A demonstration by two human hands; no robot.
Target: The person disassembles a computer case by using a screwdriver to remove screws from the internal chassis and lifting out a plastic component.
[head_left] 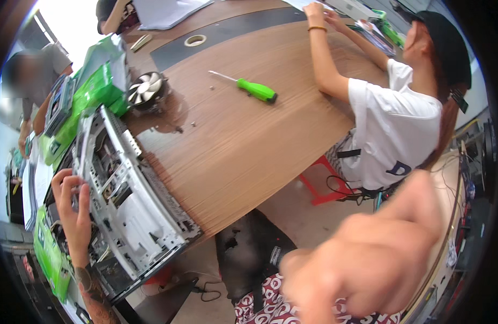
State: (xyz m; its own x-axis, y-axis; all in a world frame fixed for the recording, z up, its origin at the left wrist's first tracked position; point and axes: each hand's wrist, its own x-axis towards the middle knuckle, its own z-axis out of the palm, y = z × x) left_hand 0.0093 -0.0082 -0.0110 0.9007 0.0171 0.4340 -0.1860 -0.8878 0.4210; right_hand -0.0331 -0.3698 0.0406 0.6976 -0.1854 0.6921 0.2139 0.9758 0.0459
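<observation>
An opened silver and black computer case (133, 216) lies at the table's left edge, its metal frame and inner parts exposed. My left hand (75, 216) is at the case's outer left side, fingers bent and apart, touching the frame's edge. Close to the camera, my right hand (362, 259) is raised over my lap at the lower right. Motion smears its fingers, and I cannot make out anything in them. A green-handled screwdriver (254, 89) lies on the table, with a few small screws near it. A cooling fan (147, 89) with pale blades sits beyond the case.
Green plastic bags (106, 86) lie behind the case. A tape roll (195, 40) rests on a dark strip across the wooden table (249, 140). A person in a white shirt (400, 113) sits at the right, near a red stool (319, 186). Others are at the far left.
</observation>
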